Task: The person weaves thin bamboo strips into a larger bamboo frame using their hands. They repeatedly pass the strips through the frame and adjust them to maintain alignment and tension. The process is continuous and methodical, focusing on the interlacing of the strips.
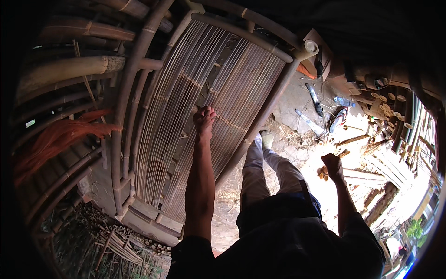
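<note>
My left hand [204, 122] is raised over the bamboo slat bed [251, 69], its fingers curled closed beside the lengthwise gap between the slats. Whatever those fingers may hold is too small to make out. Out to the right, my right hand [331, 166] is a dark, closed fist over the brightly lit ground. Short round bamboo pieces [323, 174] show just beyond its edge; I cannot tell whether the fist grips them or they lie below. The bed's thin slats run between thick round bamboo rails [272, 104].
Bamboo framework [134, 74] rises at the left, with an orange-red cloth [69, 135] draped on it. Cut bamboo poles [388, 109] and split strips [388, 162] are piled at the right. A plastic bottle [344, 102] and other litter lie on the ground. More poles [123, 242] are stacked lower left.
</note>
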The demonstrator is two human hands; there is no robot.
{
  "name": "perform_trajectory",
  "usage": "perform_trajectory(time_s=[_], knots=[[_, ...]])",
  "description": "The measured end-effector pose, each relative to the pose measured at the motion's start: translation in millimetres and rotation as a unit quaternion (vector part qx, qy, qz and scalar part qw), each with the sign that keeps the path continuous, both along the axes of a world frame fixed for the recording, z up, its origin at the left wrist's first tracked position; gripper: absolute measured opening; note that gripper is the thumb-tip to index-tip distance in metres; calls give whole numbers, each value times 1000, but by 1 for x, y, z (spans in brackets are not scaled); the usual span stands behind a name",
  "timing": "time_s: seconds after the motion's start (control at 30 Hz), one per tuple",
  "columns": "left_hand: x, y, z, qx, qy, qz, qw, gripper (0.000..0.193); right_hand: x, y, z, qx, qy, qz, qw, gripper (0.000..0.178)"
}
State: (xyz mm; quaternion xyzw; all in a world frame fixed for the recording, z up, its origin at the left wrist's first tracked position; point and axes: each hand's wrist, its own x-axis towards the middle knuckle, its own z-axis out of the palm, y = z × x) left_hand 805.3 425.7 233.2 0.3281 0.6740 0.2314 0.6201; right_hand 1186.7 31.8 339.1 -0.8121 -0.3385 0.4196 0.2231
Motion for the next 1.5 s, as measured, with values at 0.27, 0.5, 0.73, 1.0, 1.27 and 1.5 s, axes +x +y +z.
perform_trajectory(time_s=[0.27, 0.5, 0.73, 1.0, 1.27, 1.5], knots=[[-5, 13, 8, 19, -8, -7, 1000, 26, 48, -111, 10, -141, -104, -60, 983, 27], [4, 23, 6, 15, -57, 15, 998, 25, 17, -86, -4, -140, -123, 45, 981, 17], [-2, 51, 2, -8, -165, 65, 984, 31, -32, 22, -52, -57, -407, 1, 912, 41], [17, 69, 21, -8, -198, 14, 980, 41, -194, 153, -190, -31, -88, 226, 970, 28], [6, 47, 2, 21, -74, -14, 997, 39, -277, 175, -289, -147, -178, 351, 907, 40], [-17, 22, -17, 86, -105, -20, 991, 19, -234, 226, -235, 65, 400, -123, 906, 22]])
